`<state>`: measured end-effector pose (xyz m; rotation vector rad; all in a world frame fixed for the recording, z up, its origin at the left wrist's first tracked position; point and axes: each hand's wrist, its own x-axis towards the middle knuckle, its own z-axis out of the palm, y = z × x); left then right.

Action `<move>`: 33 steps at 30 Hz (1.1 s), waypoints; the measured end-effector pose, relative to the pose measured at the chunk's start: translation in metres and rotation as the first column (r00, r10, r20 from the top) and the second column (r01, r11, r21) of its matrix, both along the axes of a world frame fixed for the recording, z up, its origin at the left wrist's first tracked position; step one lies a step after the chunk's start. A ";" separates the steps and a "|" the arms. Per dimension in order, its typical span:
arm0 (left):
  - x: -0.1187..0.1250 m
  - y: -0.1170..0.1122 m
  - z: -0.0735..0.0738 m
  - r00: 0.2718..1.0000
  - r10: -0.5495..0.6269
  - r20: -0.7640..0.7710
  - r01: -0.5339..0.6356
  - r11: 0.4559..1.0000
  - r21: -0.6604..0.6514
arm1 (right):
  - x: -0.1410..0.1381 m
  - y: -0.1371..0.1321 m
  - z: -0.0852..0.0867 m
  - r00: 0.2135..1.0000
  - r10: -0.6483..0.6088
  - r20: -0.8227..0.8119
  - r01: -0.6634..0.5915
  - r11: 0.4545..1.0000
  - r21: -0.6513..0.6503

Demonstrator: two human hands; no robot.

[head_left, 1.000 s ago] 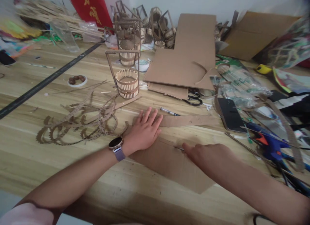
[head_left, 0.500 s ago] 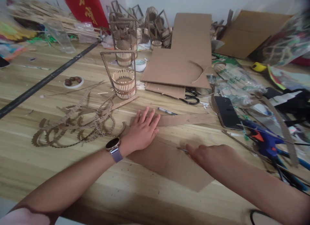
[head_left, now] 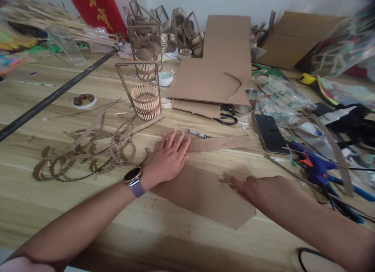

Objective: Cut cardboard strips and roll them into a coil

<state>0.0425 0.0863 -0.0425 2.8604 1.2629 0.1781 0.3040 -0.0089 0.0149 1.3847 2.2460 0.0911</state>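
My left hand (head_left: 170,158), with a watch (head_left: 133,178) on its wrist, lies flat with fingers spread. It presses on a brown cardboard sheet (head_left: 202,197) and reaches the end of a cardboard strip (head_left: 222,144) beyond it. The fingers of my right hand (head_left: 249,188) are closed round a slim pointed tool (head_left: 229,183). Its tip meets the sheet at the end of a thin line; most of the tool is hidden, so its exact kind does not show. Just past the strip lies a pen (head_left: 199,133).
Curled corrugated strips (head_left: 99,151) lie at left, near a small handled bucket (head_left: 145,102). Large cardboard (head_left: 225,65) covers scissors (head_left: 227,117) in part. At right are a phone (head_left: 271,133) and a blue glue gun (head_left: 318,166). A black bar (head_left: 58,94) crosses the far left.
My right hand has drawn the tool a short way to the right along the sheet. My left hand stays pressed down. The whole view has shifted slightly.
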 end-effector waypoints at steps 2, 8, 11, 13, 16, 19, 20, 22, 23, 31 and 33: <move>0.000 0.000 0.001 1.000 0.000 -0.007 0.000 1.000 -0.002 | -0.003 0.001 0.006 0.998 0.005 0.061 -0.001 0.998 -0.064; 0.000 0.000 0.004 1.000 -0.006 -0.029 0.006 1.000 -0.015 | -0.004 0.002 0.013 0.994 -0.021 0.107 0.033 0.993 -0.113; 0.000 0.000 0.004 1.000 0.001 -0.028 -0.001 1.000 -0.017 | 0.003 -0.002 0.009 0.997 -0.027 0.073 0.033 0.996 -0.083; 0.000 0.000 0.003 1.000 0.002 -0.029 -0.002 1.000 -0.017 | 0.007 -0.005 0.006 0.999 -0.021 0.049 0.023 0.999 -0.047; 0.000 0.000 0.002 1.000 -0.001 -0.031 0.001 1.000 -0.009 | 0.011 -0.007 0.003 0.999 0.008 0.045 -0.009 1.000 0.005; 0.000 0.001 0.002 0.999 -0.002 -0.033 0.002 1.000 -0.007 | 0.013 -0.009 0.003 0.997 0.020 0.071 -0.021 1.000 0.005; 0.000 0.001 0.002 0.999 -0.002 -0.036 0.001 1.000 -0.010 | 0.014 -0.010 0.003 0.997 0.023 0.078 -0.023 1.000 0.000; 0.000 0.001 0.002 0.999 -0.001 -0.040 0.001 1.000 -0.017 | 0.018 -0.012 0.003 0.996 0.039 0.083 -0.040 0.999 0.007; 0.000 0.001 0.003 0.999 -0.002 -0.041 0.001 1.000 -0.020 | 0.020 -0.013 0.003 0.995 0.048 0.084 -0.050 0.999 0.019; 0.000 0.000 0.001 1.000 0.000 -0.028 0.000 1.000 0.004 | 0.030 -0.020 0.003 0.995 0.042 0.094 -0.048 0.997 0.060; 0.000 0.001 0.000 1.000 0.000 -0.022 0.000 1.000 0.016 | 0.034 -0.023 0.000 0.998 0.021 0.051 -0.026 0.994 0.108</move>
